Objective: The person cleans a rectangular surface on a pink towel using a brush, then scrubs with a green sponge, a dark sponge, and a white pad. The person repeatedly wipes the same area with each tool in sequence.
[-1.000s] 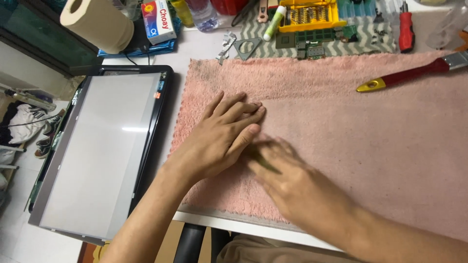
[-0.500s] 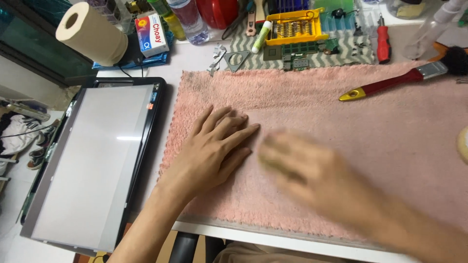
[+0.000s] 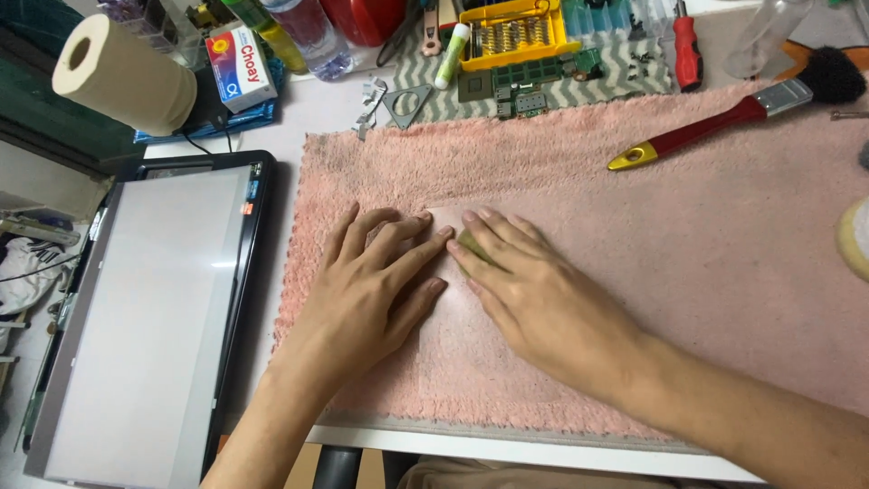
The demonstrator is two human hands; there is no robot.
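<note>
**Two hands flat on a pink towel**

White counter (image 3: 299, 127) carries one pink towel (image 3: 652, 263) spread across most of it, with clutter along the far edge. Both hands lie on the towel, palms down, fingers straight and fingertips nearly meeting. The left hand (image 3: 367, 294) presses flat and grips nothing. The right hand (image 3: 534, 299) covers one small greenish piece (image 3: 471, 246); only a corner shows by the index finger, so what it is and how it is held cannot be told.

One laptop screen panel (image 3: 145, 317) lies left of the towel, its lower end cut off. One paper roll (image 3: 122, 77) stands behind it beside one small box (image 3: 240, 63). One red-handled brush (image 3: 733, 118) rests on the towel's far right. One yellow tray (image 3: 516, 32) holds rows of small metal bits, too fine to count. One red screwdriver (image 3: 686, 50) lies near it, and green circuit boards (image 3: 516, 86) sit just in front. A pale round thing (image 3: 855, 240) is cut off at the right edge.
</note>
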